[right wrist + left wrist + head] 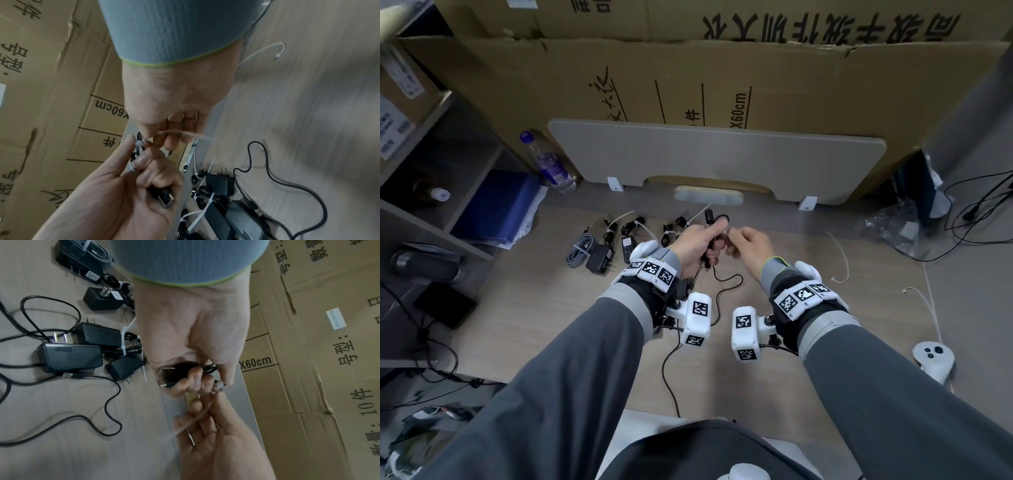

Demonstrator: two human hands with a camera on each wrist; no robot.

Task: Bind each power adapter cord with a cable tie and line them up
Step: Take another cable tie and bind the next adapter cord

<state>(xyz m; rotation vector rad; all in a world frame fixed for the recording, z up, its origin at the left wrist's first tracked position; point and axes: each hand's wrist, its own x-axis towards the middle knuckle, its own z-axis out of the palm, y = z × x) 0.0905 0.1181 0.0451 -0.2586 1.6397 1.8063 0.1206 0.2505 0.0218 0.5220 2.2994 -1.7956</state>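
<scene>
Hands meet above the desk [774, 359] at about 12 o'clock from the person's chest. The left hand [697, 245] curls its fingers [197, 378] round a coiled black cord [208, 368] and a black adapter [162, 197] with metal prongs, thumb laid along the top of the bundle. A white tie [180, 134] loops the cord, its head [139, 144] sitting against the coil between the two hands. The right hand [751, 248] pinches the tie's tail between thumb and forefinger just beside that head, the other fingers [186, 128] loosely curled, and the tail runs off blurred across them. At 10 o'clock from the hands a row of bound adapters [599, 258] lies on the desk, each with a white tie round its folded cord, with a grey cable bundle [578, 251] at the row's left end. Below the left wrist a loose black cord [726, 291] trails in curves toward 6 o'clock. At 3 o'clock two spare ties [842, 255] lie on the desk, well apart from the hands, and a white controller [933, 359] rests at 4 o'clock. Cardboard boxes [722, 68] stand at 12 o'clock behind a grey panel [715, 157], with a bottle [549, 164] at 11 o'clock.
</scene>
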